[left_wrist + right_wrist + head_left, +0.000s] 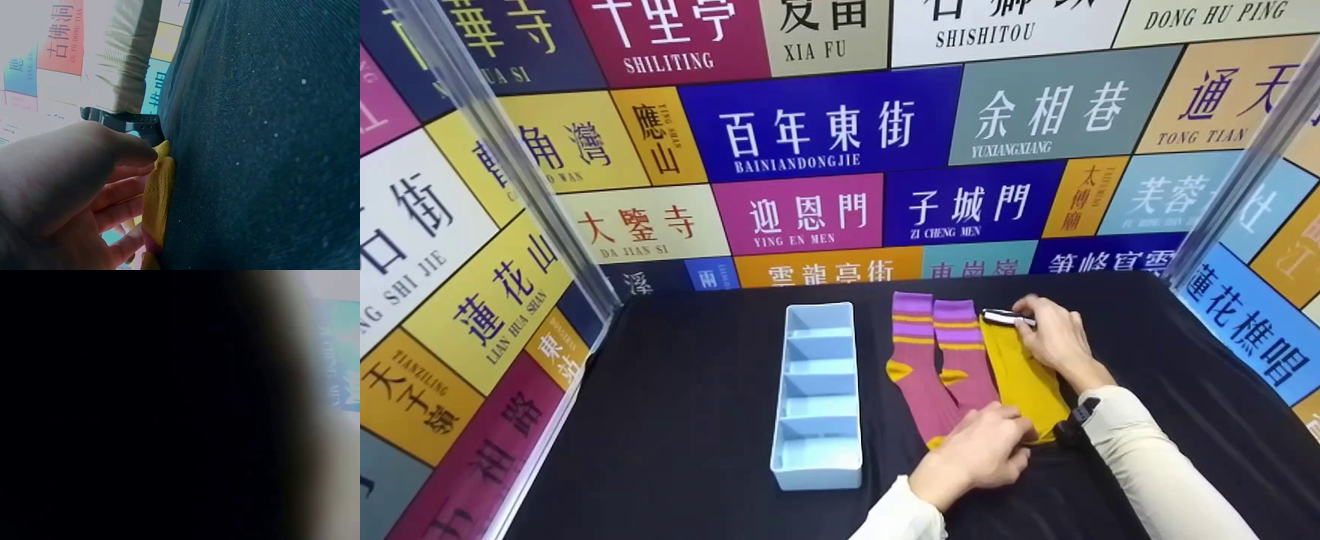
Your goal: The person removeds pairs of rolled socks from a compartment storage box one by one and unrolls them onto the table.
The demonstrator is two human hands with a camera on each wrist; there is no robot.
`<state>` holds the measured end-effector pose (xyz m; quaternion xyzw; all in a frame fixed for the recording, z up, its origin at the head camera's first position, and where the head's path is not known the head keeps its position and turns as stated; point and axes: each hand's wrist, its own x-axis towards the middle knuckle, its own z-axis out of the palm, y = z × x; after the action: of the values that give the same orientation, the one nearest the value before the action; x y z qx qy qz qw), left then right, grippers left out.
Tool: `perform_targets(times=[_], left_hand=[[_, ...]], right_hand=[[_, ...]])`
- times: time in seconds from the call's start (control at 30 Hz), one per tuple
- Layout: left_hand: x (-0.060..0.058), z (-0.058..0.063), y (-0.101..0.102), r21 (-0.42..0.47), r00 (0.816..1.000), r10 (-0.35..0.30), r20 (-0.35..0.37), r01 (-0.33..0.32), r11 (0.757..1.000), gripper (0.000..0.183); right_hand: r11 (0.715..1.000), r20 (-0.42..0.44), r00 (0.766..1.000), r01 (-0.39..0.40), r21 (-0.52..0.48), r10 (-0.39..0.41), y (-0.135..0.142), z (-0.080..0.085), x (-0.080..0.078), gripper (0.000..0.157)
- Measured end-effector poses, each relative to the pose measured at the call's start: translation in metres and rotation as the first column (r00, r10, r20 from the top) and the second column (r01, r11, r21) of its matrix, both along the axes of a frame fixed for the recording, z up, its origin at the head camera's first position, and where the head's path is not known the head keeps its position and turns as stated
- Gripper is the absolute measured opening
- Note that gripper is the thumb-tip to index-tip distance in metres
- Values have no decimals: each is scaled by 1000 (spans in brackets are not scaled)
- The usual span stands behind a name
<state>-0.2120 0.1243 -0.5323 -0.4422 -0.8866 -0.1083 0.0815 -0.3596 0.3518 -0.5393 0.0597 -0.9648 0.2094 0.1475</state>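
Two pink-and-purple socks (922, 375) with yellow stripes and heels lie side by side on the black cloth. Right of them lies a yellow sock (1020, 375) with a black-and-white band (1006, 318) at its far end. My right hand (1057, 337) pinches that banded end between thumb and fingers. Across the near ends of the socks reaches my left hand (986, 446), hiding part of the pink toes. In the left wrist view, the left thumb and fingers (121, 211) pinch the yellow sock's edge (160, 194). The right wrist view is mostly black.
A light blue organizer box (817, 480) with several compartments stands left of the socks. Black cloth (682, 420) covers the table. Behind rises a wall of colourful sign panels (825, 142), with clear upright posts (532, 187) at the corners. A black wrist device (1078, 420) sits on the right wrist.
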Motion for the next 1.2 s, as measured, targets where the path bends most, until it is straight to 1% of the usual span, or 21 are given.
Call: perform_targets(times=[0.13,0.23,0.33,0.43,0.5,0.57,0.63,0.7,0.8,0.87,0.97,1.03,1.07,1.2], left_hand=[[0,0,0,-2,1000,2,5,-2,1000,21],[0,0,0,-7,1000,4,15,-4,1000,22],[-1,-1,1,-12,1000,4,22,-4,1000,22],[-1,-2,1,-14,1000,6,23,-5,1000,22],[-1,-2,1,-15,1000,6,23,-6,1000,22],[-1,-2,0,-15,1000,5,31,-4,1000,23],[-1,-1,-1,-14,999,3,42,-2,1000,23],[-2,-1,-1,-14,999,1,51,-1,1000,24],[-3,-1,-1,-13,998,0,55,1,1000,24],[-3,-1,-2,-14,998,-1,55,2,1000,24],[-3,-1,-1,-11,999,-5,48,5,1000,24],[-3,0,-2,-5,999,-9,46,9,1000,24],[-4,0,-2,0,999,-12,45,12,1000,24],[-5,1,-3,15,998,-15,57,14,1000,19]], right_hand=[[1000,-4,1000,10,-24,-10,3,-1,-2,11],[999,31,999,12,-31,-11,4,-1,-3,17],[998,63,997,45,-33,-43,5,-1,-4,26],[995,77,993,95,-25,-93,5,0,-5,24],[994,73,992,104,-27,-102,6,-1,-5,22],[995,67,994,93,-40,-90,6,-2,-5,19],[996,62,996,61,-58,-58,8,-4,-5,18],[997,64,998,18,-73,-13,9,-6,-5,23],[998,80,996,-27,-64,32,12,-9,-6,34],[998,98,994,-46,-47,50,13,-10,-6,41],[999,131,990,-50,-19,52,14,-11,-4,49],[999,139,990,-34,-14,35,14,-11,-3,51],[1000,136,991,-13,-17,15,14,-11,-2,52],[992,109,989,108,-62,-101,14,-9,0,50]])
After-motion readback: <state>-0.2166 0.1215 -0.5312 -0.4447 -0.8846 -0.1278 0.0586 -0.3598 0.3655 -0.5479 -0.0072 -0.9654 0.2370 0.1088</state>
